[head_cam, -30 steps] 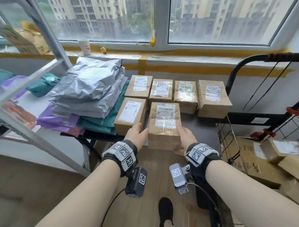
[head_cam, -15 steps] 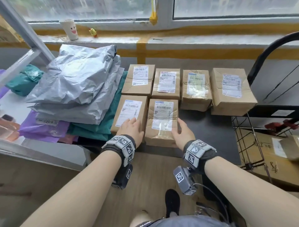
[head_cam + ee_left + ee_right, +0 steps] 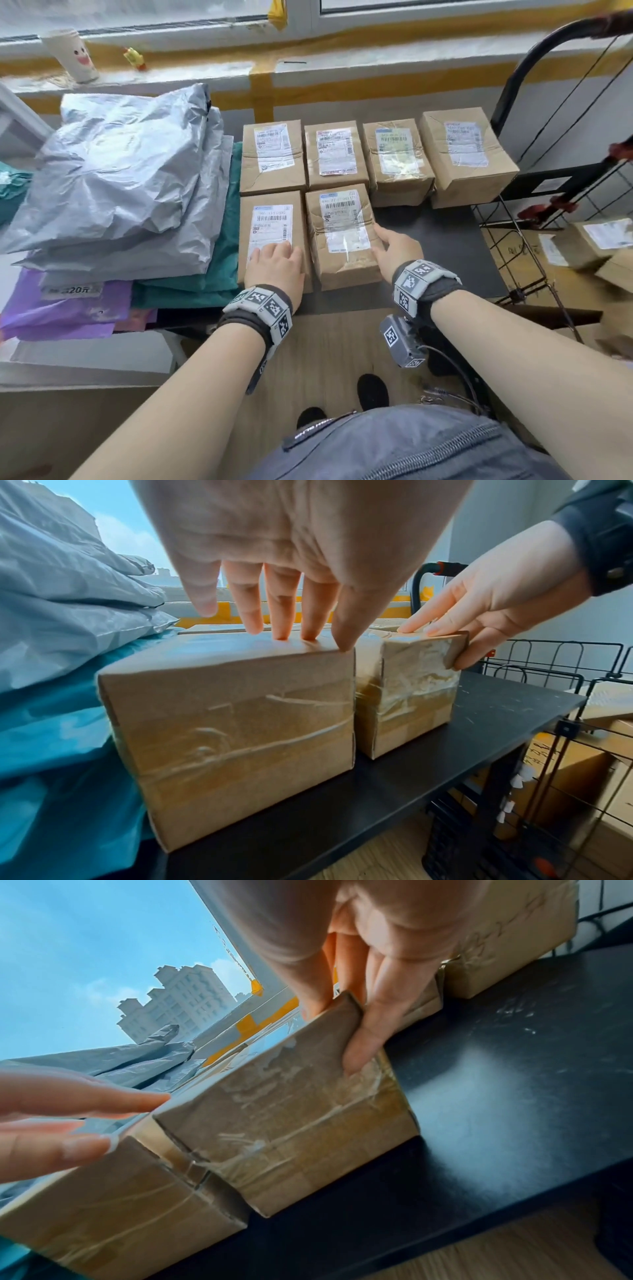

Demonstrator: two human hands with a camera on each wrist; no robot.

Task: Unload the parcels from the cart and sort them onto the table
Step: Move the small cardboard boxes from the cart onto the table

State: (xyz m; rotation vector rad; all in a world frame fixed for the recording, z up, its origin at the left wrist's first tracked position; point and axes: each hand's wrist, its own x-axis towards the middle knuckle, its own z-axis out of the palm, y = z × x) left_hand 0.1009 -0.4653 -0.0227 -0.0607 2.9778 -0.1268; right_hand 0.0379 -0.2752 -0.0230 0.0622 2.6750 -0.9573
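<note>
Six brown taped parcels stand in two rows on the black table (image 3: pixel 445 246). The front right parcel (image 3: pixel 342 240) (image 3: pixel 407 696) (image 3: pixel 291 1118) sits flush against the front left parcel (image 3: pixel 270 226) (image 3: pixel 232 723). My right hand (image 3: pixel 394 246) (image 3: pixel 359 961) pinches the front right parcel's near right corner, fingers on its top and thumb down its side. My left hand (image 3: pixel 274 263) (image 3: pixel 274 561) is flat, straight fingertips touching the top of the front left parcel. The wire cart (image 3: pixel 513 267) stands to the right with more parcels (image 3: pixel 599 240) in it.
A stack of grey mailer bags (image 3: pixel 120 171) over teal and purple bags fills the table's left side. Four parcels form the back row (image 3: pixel 394 157). A paper cup (image 3: pixel 70 54) stands on the windowsill. The cart's black handle (image 3: pixel 534 51) rises at the right.
The parcel held in both hands a second ago now stands on the table beside the front left one. My left hand has moved off it onto the left parcel.
</note>
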